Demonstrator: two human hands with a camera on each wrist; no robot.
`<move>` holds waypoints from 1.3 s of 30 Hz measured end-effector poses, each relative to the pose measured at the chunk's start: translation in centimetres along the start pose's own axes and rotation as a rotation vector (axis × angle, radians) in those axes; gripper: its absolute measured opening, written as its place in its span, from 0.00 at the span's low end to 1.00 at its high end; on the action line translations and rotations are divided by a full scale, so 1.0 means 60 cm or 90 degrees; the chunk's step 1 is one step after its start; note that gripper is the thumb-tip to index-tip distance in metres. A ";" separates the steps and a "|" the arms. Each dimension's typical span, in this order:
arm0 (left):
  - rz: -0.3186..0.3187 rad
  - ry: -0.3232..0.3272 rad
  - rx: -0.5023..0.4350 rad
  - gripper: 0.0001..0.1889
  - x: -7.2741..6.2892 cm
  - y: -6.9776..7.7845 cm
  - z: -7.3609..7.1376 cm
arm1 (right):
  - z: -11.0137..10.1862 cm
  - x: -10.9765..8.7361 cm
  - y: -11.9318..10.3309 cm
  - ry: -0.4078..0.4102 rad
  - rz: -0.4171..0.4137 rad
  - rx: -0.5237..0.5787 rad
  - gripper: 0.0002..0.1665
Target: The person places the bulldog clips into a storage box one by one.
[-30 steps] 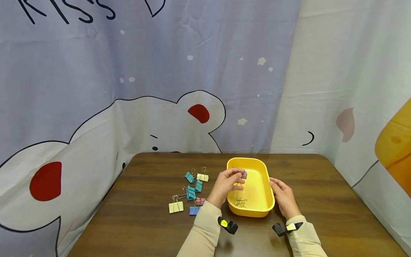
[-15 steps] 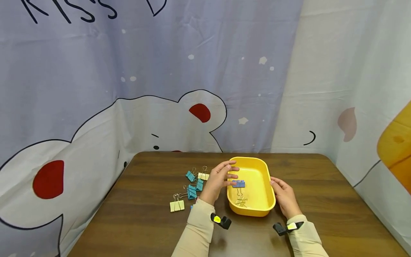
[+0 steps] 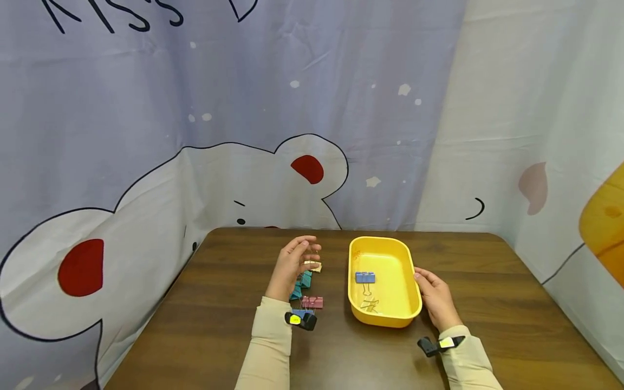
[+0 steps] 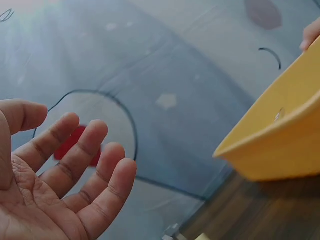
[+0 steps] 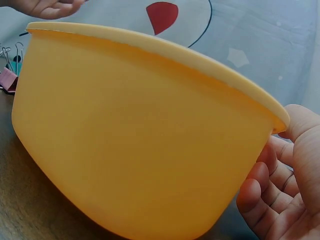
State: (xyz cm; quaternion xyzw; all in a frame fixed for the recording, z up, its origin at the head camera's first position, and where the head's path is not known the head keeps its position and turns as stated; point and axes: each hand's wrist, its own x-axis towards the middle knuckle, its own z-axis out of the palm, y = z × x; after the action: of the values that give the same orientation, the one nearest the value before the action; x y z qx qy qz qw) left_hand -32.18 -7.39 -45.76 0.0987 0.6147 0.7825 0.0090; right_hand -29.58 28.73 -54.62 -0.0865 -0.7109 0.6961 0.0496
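Note:
My left hand [image 3: 288,270] hovers over the left side of the table, palm turned inward, with relaxed fingers and nothing in them. Beneath and beside it lie teal binder clips [image 3: 306,279], a pale yellow binder clip [image 3: 317,267], a pink one [image 3: 312,302] and a blue one [image 3: 303,312], partly covered by the hand and wrist. My right hand [image 3: 436,300] holds the yellow bin [image 3: 395,287] at its right side, thumb at the rim and fingers [image 5: 250,195] against the outer wall. Inside the bin are a blue binder clip [image 3: 365,277] and pale yellow clip [image 3: 369,305].
The brown wooden table [image 3: 487,281] reaches back to a printed curtain [image 3: 390,108]. Black camera mounts [image 3: 301,320] are strapped on both wrists. A stretch of tabletop separates the bin from the loose clips.
My left hand let go of the blue binder clip, which dropped into the bin, then moved left, back over the loose clips. The right hand stays at the bin.

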 end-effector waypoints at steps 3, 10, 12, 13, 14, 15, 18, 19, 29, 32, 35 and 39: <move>-0.002 0.029 0.007 0.13 0.000 0.004 -0.025 | -0.002 0.000 -0.001 -0.001 0.003 -0.004 0.35; -0.026 0.114 0.009 0.11 -0.006 0.006 -0.069 | -0.005 -0.002 -0.003 -0.002 0.010 -0.011 0.36; -0.039 0.132 0.015 0.12 -0.005 0.002 -0.079 | -0.005 -0.003 -0.002 -0.002 0.011 -0.010 0.36; -0.045 0.139 0.018 0.12 -0.005 -0.001 -0.083 | -0.004 -0.004 -0.002 -0.002 0.012 -0.009 0.36; -0.052 0.147 0.020 0.13 -0.005 -0.003 -0.086 | -0.004 -0.004 -0.001 -0.002 0.012 -0.008 0.36; -0.059 0.153 0.022 0.14 -0.004 -0.006 -0.088 | -0.004 -0.004 0.000 -0.002 0.012 -0.009 0.36; -0.073 0.174 0.027 0.14 -0.002 -0.016 -0.092 | -0.004 -0.004 0.001 0.000 0.012 -0.012 0.36; -0.075 0.180 0.030 0.14 -0.002 -0.020 -0.092 | -0.004 -0.004 0.001 0.000 0.012 -0.013 0.36; -0.106 0.177 0.068 0.14 0.004 -0.048 -0.084 | -0.002 -0.002 -0.001 -0.003 0.010 -0.015 0.36; -0.110 0.168 0.083 0.16 0.006 -0.057 -0.082 | -0.002 -0.003 -0.002 -0.005 0.013 -0.015 0.37; -0.107 0.167 0.100 0.17 0.008 -0.063 -0.080 | -0.001 -0.003 -0.003 -0.006 0.015 -0.014 0.37; -0.093 0.187 0.115 0.15 0.012 -0.067 -0.079 | -0.001 -0.001 -0.004 -0.006 0.013 -0.012 0.37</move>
State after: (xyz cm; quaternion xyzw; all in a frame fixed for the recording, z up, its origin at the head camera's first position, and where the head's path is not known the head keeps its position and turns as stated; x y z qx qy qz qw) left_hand -34.09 -10.84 -50.62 -0.0612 0.6830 0.7271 -0.0332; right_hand -29.51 28.75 -54.41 -0.0908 -0.7168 0.6903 0.0381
